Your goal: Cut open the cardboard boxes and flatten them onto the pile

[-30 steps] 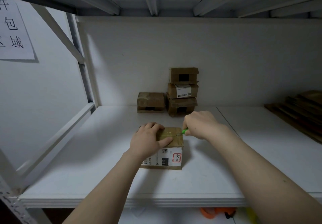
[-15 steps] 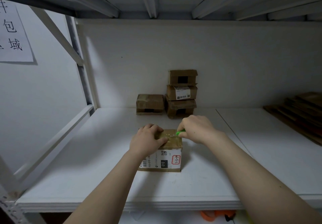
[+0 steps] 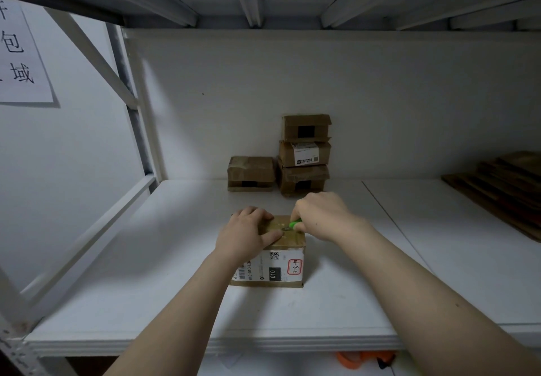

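Box (image 3: pixel 278 267) sits mid-width on the shelf (image 3: pixel 146 287), nr its front edge — I see L hand (image 3: pixel 243 235) clamping its top, fingers curled over the far side, R hand (image 3: pixel 319 214) gripping a green cutter (image 3: pixel 293 224) on the tape.

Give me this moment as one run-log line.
phase: cutting box open; left hand: holds it; right hand: grip on green cutter, tip on box top; waiting: four boxes at back; flat pile: far right
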